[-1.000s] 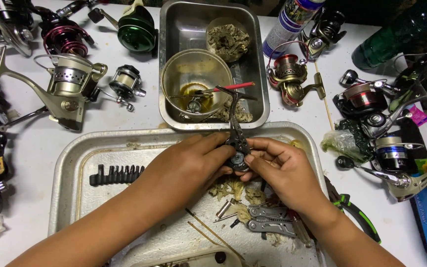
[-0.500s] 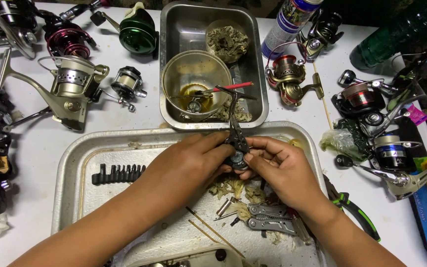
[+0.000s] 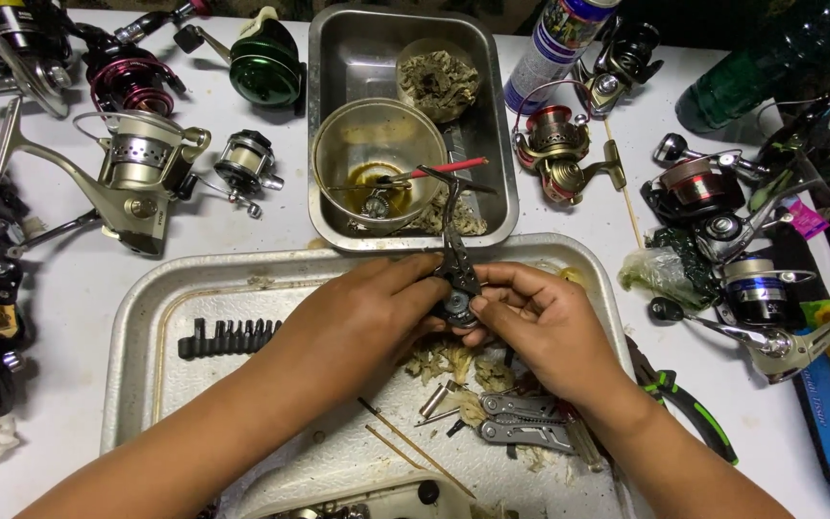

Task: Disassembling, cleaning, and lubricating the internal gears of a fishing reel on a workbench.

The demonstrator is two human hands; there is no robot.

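Head: both hands over the tray (image 3: 146, 317). Left hand (image 3: 362, 312) and right hand (image 3: 540, 322) pinch one small dark reel part (image 3: 455, 306) between fingertips, arm of it sticking up toward the steel pan (image 3: 333, 58). Both grips closed tight on it, nothing else held.

Risks, my read: the part looks greasy, so a slip drops it into the wadding (image 3: 453, 360) and loose pins. A small piece popping off would vanish among the reels on the surface (image 3: 79, 279). The folded multitool (image 3: 521, 423) sits close under my right wrist, so an elbow nudge could scatter bits. The bowl (image 3: 372, 159) of oil is near enough to tip.
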